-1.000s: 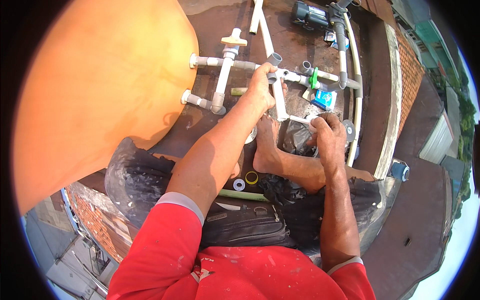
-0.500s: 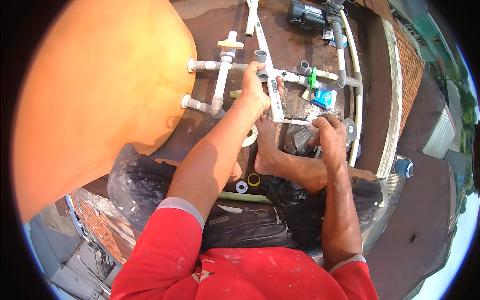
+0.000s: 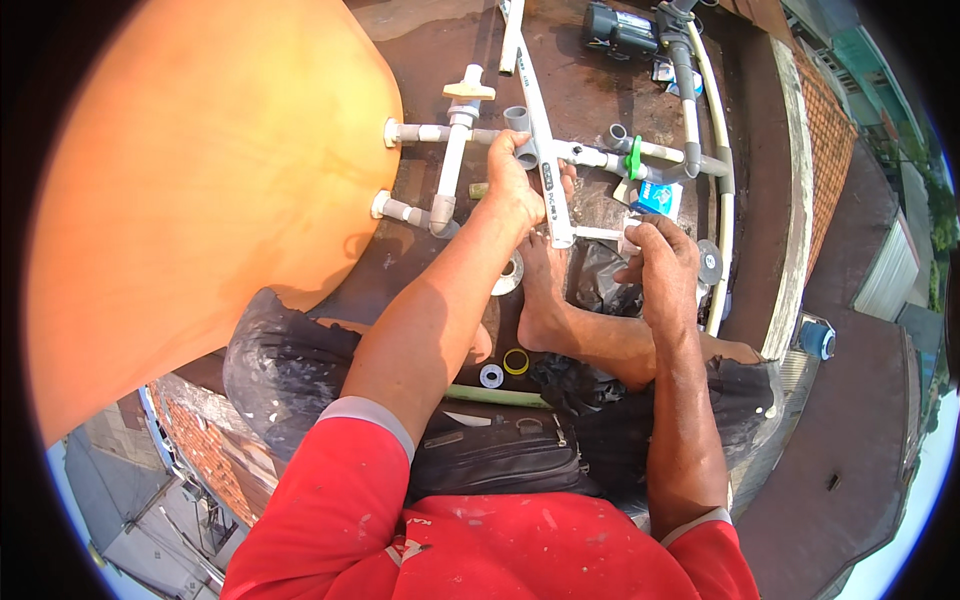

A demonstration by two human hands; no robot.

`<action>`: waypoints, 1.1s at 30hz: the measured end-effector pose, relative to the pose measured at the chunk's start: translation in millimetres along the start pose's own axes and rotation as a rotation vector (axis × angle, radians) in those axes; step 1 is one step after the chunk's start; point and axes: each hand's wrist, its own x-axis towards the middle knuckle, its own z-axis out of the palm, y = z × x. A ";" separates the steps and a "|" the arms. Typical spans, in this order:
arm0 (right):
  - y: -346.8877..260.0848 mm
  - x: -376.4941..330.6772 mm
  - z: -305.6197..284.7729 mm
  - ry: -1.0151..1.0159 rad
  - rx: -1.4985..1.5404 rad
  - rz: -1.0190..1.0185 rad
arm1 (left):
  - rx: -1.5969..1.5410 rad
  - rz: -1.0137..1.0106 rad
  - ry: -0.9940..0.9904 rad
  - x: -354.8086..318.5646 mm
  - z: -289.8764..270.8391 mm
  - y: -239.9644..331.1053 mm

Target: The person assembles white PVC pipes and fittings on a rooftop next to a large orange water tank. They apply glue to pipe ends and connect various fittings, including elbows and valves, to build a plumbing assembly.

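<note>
1. Gripping comes first: I read the left hand (image 3: 520, 185) as closed around the grey PVC tee fitting (image 3: 524, 150), where the long white pipe (image 3: 541, 130) meets the branch line. I would keep that clamp firm so the joint cannot rotate.
2. My right hand (image 3: 660, 262) is curled shut on a short white pipe stub (image 3: 598, 233), with a small whitish piece at its end that I cannot identify. I would hold it square to the socket before pushing.
3. The stub lies just beside the near end of the long pipe, above my bare foot (image 3: 545, 300). I would keep the foot out of the insertion line.
4. The branch line runs left to two outlets on the orange water tank (image 3: 200, 210) and right past a green-handled valve (image 3: 633, 158). I judge that side loads there could strain the tank outlets.
5. Loose rings (image 3: 503, 368) lie near my knee; I would leave them undisturbed.
</note>
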 end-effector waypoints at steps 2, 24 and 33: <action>3.6 1.7 -7.2 0.015 -0.055 0.015 | -0.013 -0.008 -0.007 -0.9 -0.3 0.8; 40.2 10.8 15.7 -0.100 -0.205 0.108 | 0.043 -0.056 0.007 -9.2 -2.9 20.3; 108.8 14.5 96.6 -0.360 -0.814 -0.443 | 0.262 0.028 0.102 -36.6 18.3 30.8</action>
